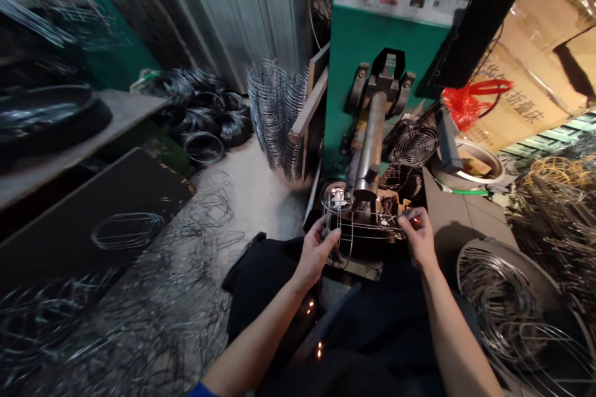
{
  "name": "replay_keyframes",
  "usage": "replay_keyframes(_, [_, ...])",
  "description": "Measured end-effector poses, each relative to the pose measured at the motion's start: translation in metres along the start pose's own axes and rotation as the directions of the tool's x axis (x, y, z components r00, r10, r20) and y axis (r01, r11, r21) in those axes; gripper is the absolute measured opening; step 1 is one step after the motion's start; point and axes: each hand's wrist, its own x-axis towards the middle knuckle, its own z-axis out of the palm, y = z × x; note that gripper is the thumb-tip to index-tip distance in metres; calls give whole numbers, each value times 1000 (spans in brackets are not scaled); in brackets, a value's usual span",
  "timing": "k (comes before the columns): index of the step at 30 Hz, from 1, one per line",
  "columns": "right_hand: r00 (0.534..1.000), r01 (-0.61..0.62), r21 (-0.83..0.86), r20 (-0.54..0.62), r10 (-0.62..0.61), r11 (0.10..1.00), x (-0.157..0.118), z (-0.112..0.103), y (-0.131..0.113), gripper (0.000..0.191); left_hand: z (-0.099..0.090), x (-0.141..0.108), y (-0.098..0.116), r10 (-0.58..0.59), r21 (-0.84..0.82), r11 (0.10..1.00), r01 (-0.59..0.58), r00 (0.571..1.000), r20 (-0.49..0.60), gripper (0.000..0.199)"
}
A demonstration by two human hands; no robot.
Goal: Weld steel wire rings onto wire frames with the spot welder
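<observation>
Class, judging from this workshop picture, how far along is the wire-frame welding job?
Done: a stack of finished round wire frames stands beside the green welding machine. In hand: left hand and right hand hold a thin wire frame under its grey metal arm. Left: loose wire rings.

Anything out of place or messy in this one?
Yes: loose wire lies tangled across the floor left of the person. Both hands, left and right, grip a wire frame at the green machine.
</observation>
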Motion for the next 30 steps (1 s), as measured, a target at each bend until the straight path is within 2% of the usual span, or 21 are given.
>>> replay_keyframes(2, [994,112,-111,15,-111,988,-13,3,-4,30,0,0,-2,12,-7,1000,-12,1000,2,79])
replay_keyframes(4, [987,154,-171,71,-143,973,-23,6,-3,36,1,1,-3,28,-28,999,-28,999,-15,78])
replay_keyframes(9, [997,75,-31,3,-75,997,-27,8,5,40,2,4,-8,44,-39,998,-46,997,-60,76])
replay_keyframes(15, [993,117,-110,44,-112,987,-22,17,-2,48,1,4,-7,46,-41,998,-49,997,-61,80])
replay_keyframes(30, [991,126,-129,67,-118,984,5,22,-4,53,8,21,4,67,-29,997,-69,995,-69,79])
